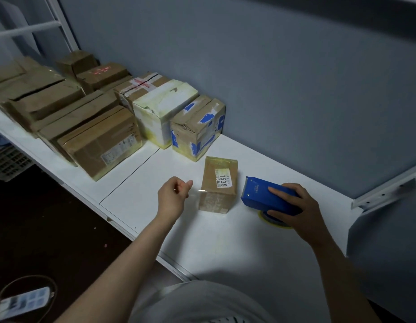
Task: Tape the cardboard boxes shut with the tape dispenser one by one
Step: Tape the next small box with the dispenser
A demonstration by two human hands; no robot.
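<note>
A small box [220, 185] with a white label reading 1539 sits on the white table [225, 248], near the middle, its top flaps closed. The left hand [173, 197] hovers just left of it, fingers curled in and thumb against forefinger. They pinch what looks like the end of a clear tape strip [195, 191], which runs faintly to the box's near left edge. The right hand [293, 206] grips the blue dispenser [263, 194] just right of the box, not touching it. The fingers wrap over the dispenser's top and the thumb lies along its near side. Its toothed end points far-left, and the yellowish tape roll [273, 221] under it rests on the table. Further left, along the grey wall [295, 78], stands a crowd of larger boxes. Nearest the small box is one with blue tape patches [197, 127], then a white, yellow-stained one [162, 110], then brown ones [99, 141] packed close together. At the near left, below the table, a phone [23, 301] lies blurred.
</note>
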